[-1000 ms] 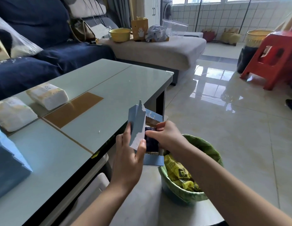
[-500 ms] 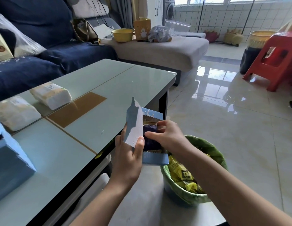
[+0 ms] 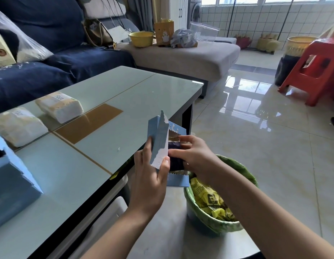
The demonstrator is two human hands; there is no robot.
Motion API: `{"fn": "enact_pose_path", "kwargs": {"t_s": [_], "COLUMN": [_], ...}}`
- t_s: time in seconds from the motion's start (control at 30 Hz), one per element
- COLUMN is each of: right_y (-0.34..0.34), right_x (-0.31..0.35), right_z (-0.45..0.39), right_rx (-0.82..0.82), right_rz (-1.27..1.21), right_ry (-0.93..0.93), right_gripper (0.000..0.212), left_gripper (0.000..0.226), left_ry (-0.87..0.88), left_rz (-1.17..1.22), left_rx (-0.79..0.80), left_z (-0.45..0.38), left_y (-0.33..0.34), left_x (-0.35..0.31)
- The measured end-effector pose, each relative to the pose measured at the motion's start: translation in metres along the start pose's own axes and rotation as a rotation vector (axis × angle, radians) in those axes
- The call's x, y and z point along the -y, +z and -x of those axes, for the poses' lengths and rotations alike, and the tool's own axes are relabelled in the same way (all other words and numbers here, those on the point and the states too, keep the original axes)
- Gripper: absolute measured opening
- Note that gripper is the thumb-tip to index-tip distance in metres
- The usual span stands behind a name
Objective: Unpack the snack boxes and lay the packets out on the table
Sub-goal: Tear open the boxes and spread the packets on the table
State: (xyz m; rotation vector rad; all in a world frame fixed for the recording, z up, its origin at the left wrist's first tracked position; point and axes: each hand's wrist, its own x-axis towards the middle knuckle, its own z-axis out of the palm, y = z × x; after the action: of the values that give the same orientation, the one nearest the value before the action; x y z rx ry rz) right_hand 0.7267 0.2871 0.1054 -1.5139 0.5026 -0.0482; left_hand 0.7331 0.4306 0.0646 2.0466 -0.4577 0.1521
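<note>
left hand [image 3: 150,176] gripping torn blue box [image 3: 158,141], right hand [image 3: 195,154] pinching dark packet [image 3: 174,156] — bin [image 3: 218,224] below

I count two hands of mine, my left hand [image 3: 150,179] and my right hand [image 3: 195,154], both on one torn blue snack box [image 3: 158,141] at mid-frame. A second blue box [image 3: 12,186] sits at the left edge on the one glass table [image 3: 110,101], so two boxes. Dark packets [image 3: 174,146] show inside the open box: at least one, maybe more, since the flap hides them. Two white tissue packs [image 3: 59,106] lie at the left. One green-lined bin [image 3: 218,219] stands at lower right, holding several yellow wrappers [image 3: 209,199] I cannot count. One red stool [image 3: 315,70] stands at upper right.
</note>
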Motion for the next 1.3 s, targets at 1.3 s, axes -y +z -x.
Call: {"fn": "enact_pose_path", "kwargs": {"t_s": [1.3], "right_y": [-0.014], "right_x": [0.011], "right_z": [0.0], "right_rx": [0.151], "right_rz": [0.009], "right_ry": [0.159], "right_gripper": [0.027], "left_gripper": [0.069], "left_ry": [0.038], "left_rz": [0.001], "left_rx": [0.057], "left_z": [-0.007], "left_y": [-0.004], "left_x": [-0.003]}}
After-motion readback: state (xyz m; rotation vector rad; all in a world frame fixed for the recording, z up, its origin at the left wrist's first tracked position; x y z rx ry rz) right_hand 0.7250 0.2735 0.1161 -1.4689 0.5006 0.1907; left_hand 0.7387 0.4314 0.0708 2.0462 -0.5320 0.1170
